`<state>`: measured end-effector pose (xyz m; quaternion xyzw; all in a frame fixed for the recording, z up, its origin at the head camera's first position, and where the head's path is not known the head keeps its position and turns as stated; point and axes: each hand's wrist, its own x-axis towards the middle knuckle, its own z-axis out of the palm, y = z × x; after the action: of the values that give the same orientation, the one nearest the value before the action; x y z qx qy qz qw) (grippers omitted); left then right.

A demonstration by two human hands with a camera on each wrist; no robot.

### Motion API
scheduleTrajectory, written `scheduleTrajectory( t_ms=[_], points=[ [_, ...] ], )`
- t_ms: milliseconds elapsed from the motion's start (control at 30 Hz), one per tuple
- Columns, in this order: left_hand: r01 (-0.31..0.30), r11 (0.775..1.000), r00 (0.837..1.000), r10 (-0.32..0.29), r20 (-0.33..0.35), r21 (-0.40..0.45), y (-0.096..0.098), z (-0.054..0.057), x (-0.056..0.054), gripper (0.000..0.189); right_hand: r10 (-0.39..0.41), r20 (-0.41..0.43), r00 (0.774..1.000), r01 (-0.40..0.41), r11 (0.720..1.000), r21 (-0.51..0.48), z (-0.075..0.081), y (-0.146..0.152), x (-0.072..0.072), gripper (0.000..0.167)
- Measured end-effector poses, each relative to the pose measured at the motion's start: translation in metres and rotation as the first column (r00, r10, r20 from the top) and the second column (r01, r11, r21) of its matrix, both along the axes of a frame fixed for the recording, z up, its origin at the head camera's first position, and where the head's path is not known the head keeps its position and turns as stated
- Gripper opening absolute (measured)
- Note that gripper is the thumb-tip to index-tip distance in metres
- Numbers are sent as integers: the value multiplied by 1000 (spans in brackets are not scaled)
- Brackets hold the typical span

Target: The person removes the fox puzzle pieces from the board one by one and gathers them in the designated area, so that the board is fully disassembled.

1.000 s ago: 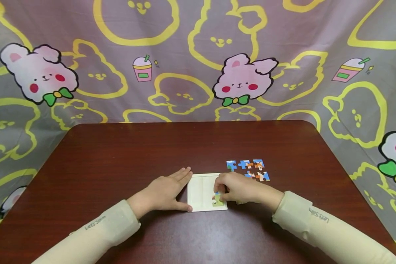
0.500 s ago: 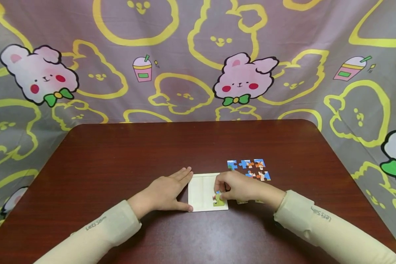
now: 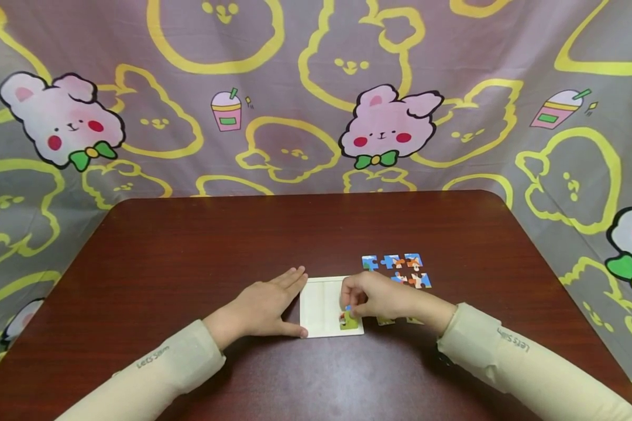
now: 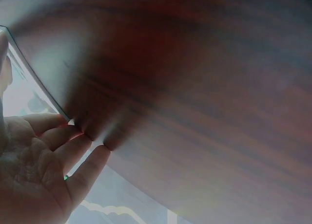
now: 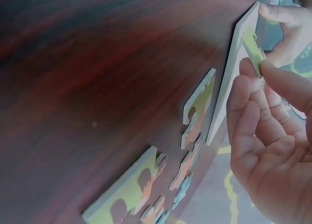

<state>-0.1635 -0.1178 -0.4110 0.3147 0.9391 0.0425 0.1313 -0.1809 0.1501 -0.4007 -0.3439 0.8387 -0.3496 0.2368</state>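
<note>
A pale, shallow puzzle board (image 3: pixel 316 310) lies on the table, seen in the head view. My left hand (image 3: pixel 260 307) rests at its left side with fingers straight and spread, thumb by the near left corner. My right hand (image 3: pixel 376 295) pinches a green jigsaw piece (image 3: pixel 349 323) between thumb and fingers at the board's near right corner. In the right wrist view that piece (image 5: pixel 252 49) stands tilted, its lower end at the board (image 5: pixel 222 107). The left wrist view shows the left fingertips (image 4: pixel 84 135) close to the board's edge.
Several loose jigsaw pieces (image 3: pixel 413 261) lie right of the board, some partly hidden under the right hand and forearm. The dark red-brown table (image 3: pixel 216 234) stretches back to a patterned curtain (image 3: pixel 295 88).
The right fingers have shifted slightly on the jigsaw piece, which stays at the board's near right corner. My left hand and the board have stayed in place.
</note>
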Motion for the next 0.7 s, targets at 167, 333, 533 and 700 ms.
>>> scheduleTrajectory(
  t_ms=[167, 333, 533, 700],
  points=[
    [-3, 1000, 1000, 3, 7, 3, 0, 1, 0, 107, 15, 22, 1000, -14, 999, -32, 1, 3, -1, 10],
    [7, 1000, 1000, -7, 2, 7, 0, 1, 0, 106, -3, 58, 998, 6, 998, -66, 1, 7, -4, 11],
    [14, 1000, 1000, -14, 5, 13, -1, 0, 0, 106, -6, 64, 998, 12, 995, -102, 0, 15, -10, 9],
    [20, 1000, 1000, -20, -8, 10, -1, 0, 0, 106, -53, 91, 994, 62, 993, -97, 4, 24, -15, 7]
  ],
)
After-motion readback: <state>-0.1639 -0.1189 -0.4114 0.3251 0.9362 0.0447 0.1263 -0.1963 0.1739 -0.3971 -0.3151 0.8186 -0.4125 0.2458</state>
